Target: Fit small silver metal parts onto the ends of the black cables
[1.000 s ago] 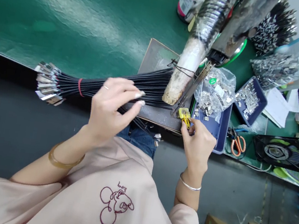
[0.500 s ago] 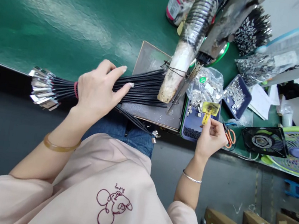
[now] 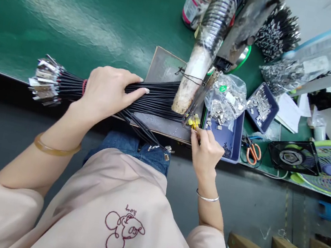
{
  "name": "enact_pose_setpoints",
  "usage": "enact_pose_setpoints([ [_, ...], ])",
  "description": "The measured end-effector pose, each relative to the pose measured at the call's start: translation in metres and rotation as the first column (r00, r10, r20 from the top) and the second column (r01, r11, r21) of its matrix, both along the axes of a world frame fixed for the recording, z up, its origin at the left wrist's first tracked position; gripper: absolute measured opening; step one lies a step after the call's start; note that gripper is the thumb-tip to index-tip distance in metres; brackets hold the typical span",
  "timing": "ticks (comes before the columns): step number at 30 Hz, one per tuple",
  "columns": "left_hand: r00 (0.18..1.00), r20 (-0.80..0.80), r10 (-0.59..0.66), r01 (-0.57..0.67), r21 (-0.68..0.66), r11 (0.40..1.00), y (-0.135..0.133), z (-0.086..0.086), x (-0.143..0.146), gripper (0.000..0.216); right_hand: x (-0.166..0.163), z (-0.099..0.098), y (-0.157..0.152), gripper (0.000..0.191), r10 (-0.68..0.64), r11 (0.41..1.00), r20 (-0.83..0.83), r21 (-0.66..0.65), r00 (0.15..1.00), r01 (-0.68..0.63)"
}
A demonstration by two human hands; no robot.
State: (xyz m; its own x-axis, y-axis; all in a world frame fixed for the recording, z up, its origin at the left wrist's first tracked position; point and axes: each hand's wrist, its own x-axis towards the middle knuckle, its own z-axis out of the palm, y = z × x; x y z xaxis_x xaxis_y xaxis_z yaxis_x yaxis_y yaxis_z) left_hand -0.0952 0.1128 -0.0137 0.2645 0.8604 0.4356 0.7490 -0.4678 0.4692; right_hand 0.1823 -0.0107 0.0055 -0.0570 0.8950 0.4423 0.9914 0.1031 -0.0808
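Lower middle of the frame: my pale shirt (image 3: 103, 198) is filling the foreground. Left of centre, my left hand (image 3: 103, 91) is resting over the black cable bundle (image 3: 156, 99), thumb and forefinger standing apart; whether the other fingers are gripping, I cannot tell. The bundle is running from the left to the centre. Right of centre, my right fingertips (image 3: 195, 131) are pinching a yellow piece (image 3: 194, 121) near the cables' right ends. Farther up, a white nozzle (image 3: 187, 85) is hanging; a jar (image 3: 192, 4) is standing top centre.
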Motion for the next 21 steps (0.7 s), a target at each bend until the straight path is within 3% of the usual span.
enact_pose_setpoints([
  [3, 0.999, 0.010, -0.031, 0.031, -0.053, 0.998, 0.002, 0.000, -0.003, 0.031, 0.005, 0.008, -0.005, 0.020, 0.047, 0.997, -0.193, 0.071, 0.980, -0.033],
  [5, 0.999, 0.028, -0.033, 0.034, -0.061, 0.998, 0.001, 0.004, -0.003, 0.035, 0.011, 0.015, -0.009, 0.019, 0.032, 0.991, -0.315, 0.136, 0.948, 0.012],
  [8, 0.994, 0.098, -0.050, 0.044, 0.060, 0.997, -0.012, 0.011, 0.006, 0.029, 0.020, 0.027, -0.017, 0.022, -0.034, 0.960, -0.452, 0.232, 0.891, 0.154],
  [10, 0.983, 0.111, -0.144, 0.129, 0.134, 0.983, -0.026, 0.013, 0.016, 0.019, 0.029, 0.034, -0.020, 0.025, -0.061, 0.944, -0.482, 0.256, 0.874, 0.207],
  [12, 0.952, 0.062, -0.300, 0.291, 0.119, 0.949, -0.038, 0.012, 0.028, 0.016, 0.039, 0.038, -0.019, 0.026, -0.114, 0.957, -0.448, 0.191, 0.887, 0.219],
  [14, 0.929, -0.064, -0.363, 0.369, 0.113, 0.923, -0.045, 0.010, 0.039, 0.019, 0.051, 0.038, -0.014, 0.020, -0.189, 0.974, -0.359, 0.049, 0.914, 0.220],
  [18, 0.914, -0.213, -0.345, 0.376, 0.127, 0.918, -0.045, 0.007, 0.051, 0.024, 0.073, 0.028, 0.005, 0.011, -0.265, 0.962, -0.128, -0.109, 0.956, 0.252],
  [21, 0.920, -0.163, -0.357, 0.379, 0.130, 0.916, -0.044, 0.006, 0.053, 0.025, 0.082, 0.020, 0.018, 0.008, -0.164, 0.976, -0.092, -0.159, 0.982, 0.148],
])
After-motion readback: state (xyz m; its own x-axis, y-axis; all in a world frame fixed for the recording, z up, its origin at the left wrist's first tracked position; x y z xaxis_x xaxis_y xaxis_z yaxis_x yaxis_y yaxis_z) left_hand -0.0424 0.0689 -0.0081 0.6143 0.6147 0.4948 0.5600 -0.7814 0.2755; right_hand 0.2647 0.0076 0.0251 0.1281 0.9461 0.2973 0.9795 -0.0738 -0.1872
